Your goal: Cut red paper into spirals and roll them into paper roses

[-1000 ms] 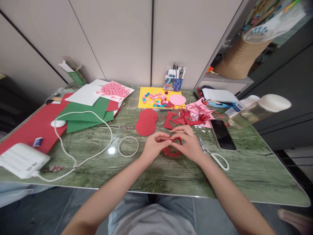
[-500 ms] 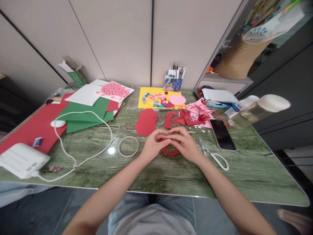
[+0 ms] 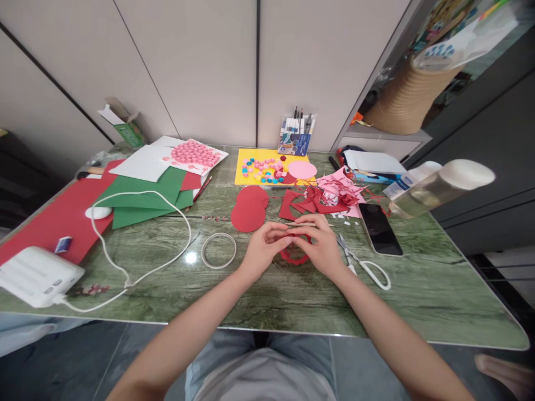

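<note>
Both hands meet over the middle of the table around a red scalloped paper ring (image 3: pixel 295 258), whose lower edge shows beneath the fingers. My left hand (image 3: pixel 264 249) has thumb and fingers bent together on its left side. On its right side, my right hand (image 3: pixel 322 245) closes with its thumb hidden and its fingertips close to the left ones. The ring's upper part is covered by the fingers. A thin wooden stick (image 3: pixel 330 225) lies just behind them. Red paper circles (image 3: pixel 248 213) lie beyond my left hand, and white-handled scissors (image 3: pixel 368 268) sit right of my right hand.
A roll of tape (image 3: pixel 218 250) lies left of the hands. Red and pink paper scraps (image 3: pixel 330 195) and a phone (image 3: pixel 381 229) are to the right, near a clear bottle (image 3: pixel 438 189). A white cable (image 3: pixel 189 223) loops from a charger (image 3: pixel 39 277) at left.
The right fingers have shifted slightly and more of the red ring shows below the hands. The wooden stick is more visible. The camera view has moved a little.
</note>
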Demonstrator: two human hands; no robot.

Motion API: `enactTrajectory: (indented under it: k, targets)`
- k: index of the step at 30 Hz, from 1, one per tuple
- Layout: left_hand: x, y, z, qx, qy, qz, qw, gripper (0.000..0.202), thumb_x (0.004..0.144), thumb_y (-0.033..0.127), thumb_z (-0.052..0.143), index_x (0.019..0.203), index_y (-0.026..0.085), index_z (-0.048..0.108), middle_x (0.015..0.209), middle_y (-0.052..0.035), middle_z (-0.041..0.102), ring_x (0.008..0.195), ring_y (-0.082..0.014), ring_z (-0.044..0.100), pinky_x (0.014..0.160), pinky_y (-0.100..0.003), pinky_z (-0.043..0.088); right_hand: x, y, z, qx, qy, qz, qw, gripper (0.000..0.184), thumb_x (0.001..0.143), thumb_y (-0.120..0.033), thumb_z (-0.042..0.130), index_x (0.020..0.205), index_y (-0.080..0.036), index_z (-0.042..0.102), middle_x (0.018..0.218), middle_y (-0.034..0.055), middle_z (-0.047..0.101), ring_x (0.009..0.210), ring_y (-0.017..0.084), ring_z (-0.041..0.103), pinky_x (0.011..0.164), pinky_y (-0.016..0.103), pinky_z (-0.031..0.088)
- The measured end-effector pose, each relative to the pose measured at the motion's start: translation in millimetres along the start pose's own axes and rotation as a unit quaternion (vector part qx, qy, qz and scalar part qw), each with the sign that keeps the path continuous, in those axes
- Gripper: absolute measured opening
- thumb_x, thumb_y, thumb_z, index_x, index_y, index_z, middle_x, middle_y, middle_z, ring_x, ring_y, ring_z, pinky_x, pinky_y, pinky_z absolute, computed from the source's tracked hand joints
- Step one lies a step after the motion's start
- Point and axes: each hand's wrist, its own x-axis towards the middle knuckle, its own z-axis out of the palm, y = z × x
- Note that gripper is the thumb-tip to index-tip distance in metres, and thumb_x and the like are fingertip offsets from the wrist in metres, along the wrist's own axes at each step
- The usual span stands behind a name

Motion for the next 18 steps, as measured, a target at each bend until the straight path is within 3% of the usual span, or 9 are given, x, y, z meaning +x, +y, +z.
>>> enactTrajectory:
  k: [18]
  targets:
    - [-2.2, -5.2, -0.4, 0.024, -0.018, 0.016, 0.999, 0.029, 0.065, 0.025, 0.072, 0.088, 0.016, 0.058, 0.082, -0.0030, 0.068, 0.079, -0.0148, 0.063, 0.078, -0.029, 0.048, 0.6, 0.8, -1.2, -0.003, -0.002, -0.018, 1.000, 0.003, 0.074, -0.021, 0.068, 0.074, -0.024, 0.067, 0.084, 0.0022, 0.056, 0.088, 0.022, 0.051, 0.077, 0.040, 0.039]
